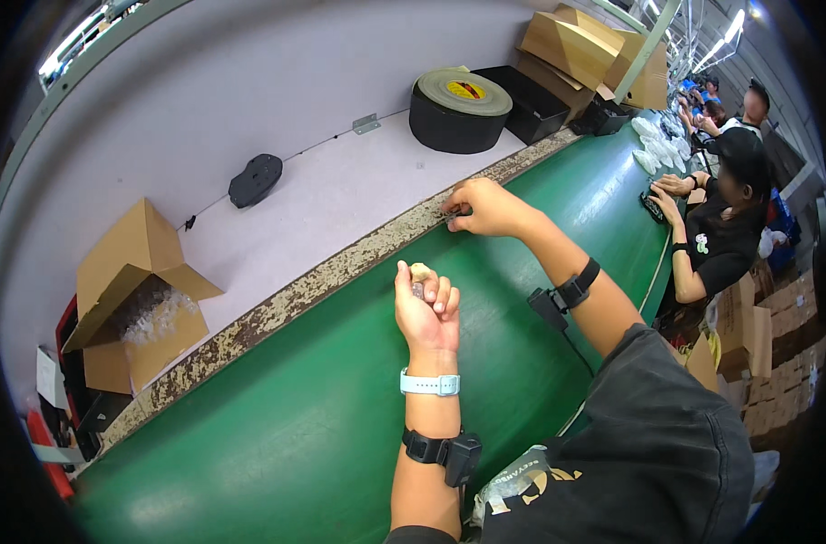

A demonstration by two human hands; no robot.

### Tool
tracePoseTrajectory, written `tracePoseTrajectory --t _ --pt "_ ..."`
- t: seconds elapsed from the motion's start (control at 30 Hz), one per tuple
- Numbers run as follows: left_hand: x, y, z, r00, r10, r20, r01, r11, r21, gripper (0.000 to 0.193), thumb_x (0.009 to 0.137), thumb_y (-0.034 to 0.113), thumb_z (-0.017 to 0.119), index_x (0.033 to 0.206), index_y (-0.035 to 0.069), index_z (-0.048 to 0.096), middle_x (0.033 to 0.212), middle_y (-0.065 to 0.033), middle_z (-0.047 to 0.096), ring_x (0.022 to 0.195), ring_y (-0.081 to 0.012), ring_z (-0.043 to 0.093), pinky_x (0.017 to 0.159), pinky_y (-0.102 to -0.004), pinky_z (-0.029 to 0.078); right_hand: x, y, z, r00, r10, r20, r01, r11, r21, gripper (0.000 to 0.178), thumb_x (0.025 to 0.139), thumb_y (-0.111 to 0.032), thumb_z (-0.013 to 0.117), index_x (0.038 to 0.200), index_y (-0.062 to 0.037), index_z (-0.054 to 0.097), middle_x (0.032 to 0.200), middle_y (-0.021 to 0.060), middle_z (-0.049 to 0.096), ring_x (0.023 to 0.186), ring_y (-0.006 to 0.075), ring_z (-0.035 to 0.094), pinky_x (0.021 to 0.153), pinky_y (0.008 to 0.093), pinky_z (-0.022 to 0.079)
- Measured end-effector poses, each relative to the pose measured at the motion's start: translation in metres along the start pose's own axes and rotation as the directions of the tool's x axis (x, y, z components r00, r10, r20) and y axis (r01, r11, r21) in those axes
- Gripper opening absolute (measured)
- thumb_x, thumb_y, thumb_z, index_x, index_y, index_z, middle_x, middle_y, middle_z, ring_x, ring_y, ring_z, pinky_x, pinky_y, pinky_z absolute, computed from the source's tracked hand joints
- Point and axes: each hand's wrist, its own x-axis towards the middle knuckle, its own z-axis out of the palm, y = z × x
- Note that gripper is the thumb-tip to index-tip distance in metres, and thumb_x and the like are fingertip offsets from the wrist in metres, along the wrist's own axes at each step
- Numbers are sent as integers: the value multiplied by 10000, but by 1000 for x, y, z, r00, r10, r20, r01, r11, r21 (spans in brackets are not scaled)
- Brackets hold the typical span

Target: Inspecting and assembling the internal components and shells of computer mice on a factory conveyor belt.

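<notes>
Left hand (427,315) holds 1 pale piece (420,271), its long axis unclear.

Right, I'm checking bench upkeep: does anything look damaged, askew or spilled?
The edge strip beside the green work surface looks damaged: its finish is patchy, as if paint had flaked. The open cardboard box at left looks tipped, but its clear plastic pieces appear contained.
</notes>
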Motion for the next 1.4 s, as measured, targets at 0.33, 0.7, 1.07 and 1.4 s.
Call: tracePoseTrajectory --t 0.33,0.7,1.07,1.4 --pt "11 -7 7 981 192 -35 -195 971 -136 392 1076 308 355 1221 2 553 1221 -187 590 1189 -312 543 1087 -460 424 -43 -56 7 974 -15 -226 151 788 598 207 790 -53 784 981 -12 718 858 62 697 786 146 660 698 280 521" --pt "4 -2 26 972 182 151 -124 935 -332 683 1035 468 382 1483 -43 311 1558 -239 325 1478 -376 263 1245 -510 195 -80 -41 69 834 455 -312 78 463 883 143 1008 -177 602 1021 -51 668 885 1 651 815 68 576 721 242 460" --pt "5 -4 24 938 226 263 -147 946 -290 1062 891 640 562 1580 2 66 1664 -161 91 1544 -306 63 1270 -480 75 -86 -44 69 880 204 -429 205 652 730 147 896 -135 713 987 -27 670 828 14 636 753 87 563 703 264 472" --pt "7 -13 27 928 185 323 -118 969 -216 711 1021 371 350 1571 -12 114 1650 -224 87 1535 -369 66 1267 -507 54 -86 -53 56 839 -45 -542 337 826 453 268 768 -52 792 1030 -41 740 953 83 653 813 168 621 672 276 505"
